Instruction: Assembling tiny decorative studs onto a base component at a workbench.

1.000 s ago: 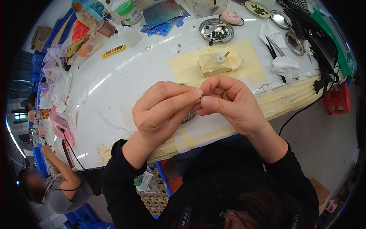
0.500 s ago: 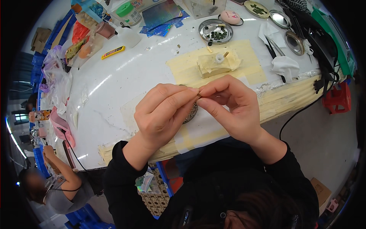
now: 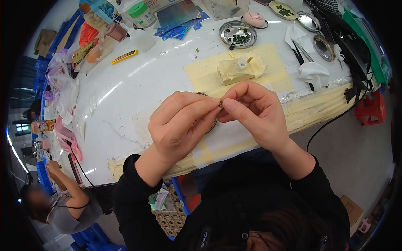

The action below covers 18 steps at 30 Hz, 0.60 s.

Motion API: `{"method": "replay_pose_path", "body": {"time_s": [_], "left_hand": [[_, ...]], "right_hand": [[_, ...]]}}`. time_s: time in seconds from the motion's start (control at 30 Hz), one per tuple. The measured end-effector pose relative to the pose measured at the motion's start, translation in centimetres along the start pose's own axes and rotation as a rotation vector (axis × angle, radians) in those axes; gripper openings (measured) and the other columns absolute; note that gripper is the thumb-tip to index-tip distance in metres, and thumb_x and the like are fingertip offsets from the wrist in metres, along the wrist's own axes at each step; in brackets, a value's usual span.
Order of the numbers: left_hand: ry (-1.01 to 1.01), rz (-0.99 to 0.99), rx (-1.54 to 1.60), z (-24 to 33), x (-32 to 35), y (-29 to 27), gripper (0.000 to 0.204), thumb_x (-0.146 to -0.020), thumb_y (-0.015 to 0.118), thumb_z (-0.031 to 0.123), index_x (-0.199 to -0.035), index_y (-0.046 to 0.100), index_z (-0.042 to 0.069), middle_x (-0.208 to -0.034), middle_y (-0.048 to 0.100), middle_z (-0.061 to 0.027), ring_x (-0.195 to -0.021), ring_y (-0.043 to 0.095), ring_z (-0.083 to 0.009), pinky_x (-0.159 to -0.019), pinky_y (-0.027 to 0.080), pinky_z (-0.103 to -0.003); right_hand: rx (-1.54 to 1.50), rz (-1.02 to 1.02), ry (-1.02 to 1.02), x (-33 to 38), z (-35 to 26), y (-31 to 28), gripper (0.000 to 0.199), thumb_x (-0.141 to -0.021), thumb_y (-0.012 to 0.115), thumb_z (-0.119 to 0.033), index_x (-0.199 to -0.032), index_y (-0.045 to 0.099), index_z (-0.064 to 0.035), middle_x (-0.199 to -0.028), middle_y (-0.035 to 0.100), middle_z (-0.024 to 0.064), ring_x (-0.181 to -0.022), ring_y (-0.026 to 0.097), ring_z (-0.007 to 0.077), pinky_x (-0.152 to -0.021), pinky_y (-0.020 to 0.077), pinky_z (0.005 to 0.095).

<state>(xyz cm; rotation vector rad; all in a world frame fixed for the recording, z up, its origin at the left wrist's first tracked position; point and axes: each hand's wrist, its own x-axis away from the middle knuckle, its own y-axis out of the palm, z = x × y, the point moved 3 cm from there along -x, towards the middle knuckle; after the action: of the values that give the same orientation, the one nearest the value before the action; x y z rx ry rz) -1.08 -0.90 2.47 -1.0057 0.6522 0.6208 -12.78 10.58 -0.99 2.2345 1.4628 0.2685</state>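
Over the table's front part, my left hand (image 3: pixel 178 121) and my right hand (image 3: pixel 259 113) meet fingertip to fingertip. Both pinch a tiny gold-brown piece (image 3: pixel 220 105), too small and too covered to name. My right thumb lies across the bent forefinger, its tip at the piece. Below my hands is a round metal dish (image 3: pixel 213 126), mostly hidden; only slivers of its rim show. A tape-covered block (image 3: pixel 234 77) beyond them bears a small white cup (image 3: pixel 242 64) with a wooden stick (image 3: pixel 249 59).
A metal plate (image 3: pixel 224 40) with dark green bits stands farther back. Black tweezers (image 3: pixel 300 56) and white tissue (image 3: pixel 314 75) lie right. A yellow box (image 3: pixel 124 57) and a green-lidded jar (image 3: pixel 142 14) are back left. Another person (image 3: pixel 69 205) sits at lower left.
My right thumb has shifted up and across the forefinger, and the right fingers have curled under the tiny piece. My left hand has barely moved.
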Motion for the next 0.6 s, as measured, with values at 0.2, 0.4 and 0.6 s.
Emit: {"method": "replay_pose_path", "body": {"time_s": [0.2, 0.4, 0.6], "left_hand": [[0.047, -0.001, -0.030, 0.10, 0.24, 0.05, 0.024, -0.067, 0.079, -0.004, -0.089, 0.071, 0.002, -0.080, 0.066, -0.0079, -0.070, 0.065, -0.0205, -0.058, 0.053, -0.029], [0.059, -0.042, 0.020, 0.19, 0.15, -0.28, 0.024, -0.071, 0.076, -0.009, -0.093, 0.069, -0.003, -0.086, 0.069, -0.0115, -0.072, 0.066, -0.0202, -0.062, 0.052, -0.027], [-0.031, -0.030, 0.055, 0.07, 0.16, -0.07, 0.023, -0.072, 0.078, -0.006, -0.093, 0.070, -0.002, -0.083, 0.069, -0.0115, -0.071, 0.067, -0.0195, -0.061, 0.053, -0.027]], "right_hand": [[0.060, -0.006, -0.009, 0.11, 0.03, -0.08, 0.012, -0.097, 0.059, -0.008, -0.100, 0.060, 0.0038, -0.092, 0.067, 0.0077, -0.086, 0.067, 0.0117, -0.078, 0.0562, 0.0251], [-0.033, -0.035, 0.090, -0.06, 0.07, -0.07, 0.018, -0.100, 0.056, -0.014, -0.102, 0.060, 0.0034, -0.091, 0.068, 0.0080, -0.083, 0.068, 0.0123, -0.076, 0.0572, 0.0256], [-0.008, -0.034, 0.058, -0.10, 0.31, -0.10, 0.018, -0.100, 0.056, -0.015, -0.102, 0.060, 0.0027, -0.091, 0.068, 0.0073, -0.083, 0.068, 0.0120, -0.075, 0.0570, 0.0253]]}}
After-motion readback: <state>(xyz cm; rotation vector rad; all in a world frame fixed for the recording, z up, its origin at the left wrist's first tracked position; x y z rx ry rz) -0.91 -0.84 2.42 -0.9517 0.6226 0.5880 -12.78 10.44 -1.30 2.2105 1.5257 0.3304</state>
